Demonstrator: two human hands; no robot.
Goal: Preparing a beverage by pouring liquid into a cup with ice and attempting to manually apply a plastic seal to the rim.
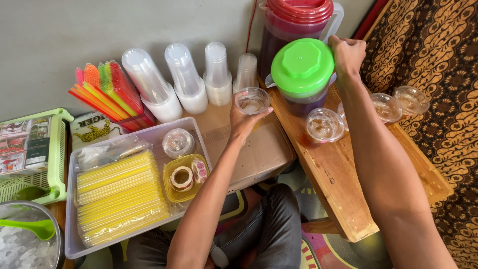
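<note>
My left hand holds up a clear plastic cup with a little ice in it, just left of a pitcher with a green lid. My right hand grips that pitcher's handle at its right side. The pitcher holds dark liquid and stands on a wooden board. In front of it on the board stands a filled cup of brownish drink with ice. Two more cups sit to the right, partly behind my right forearm.
A second pitcher with a red lid stands behind. Stacks of clear cups line the wall, beside coloured straws. A clear bin holds yellow straws and tape rolls. A green basket and an ice bowl with a green scoop are at left.
</note>
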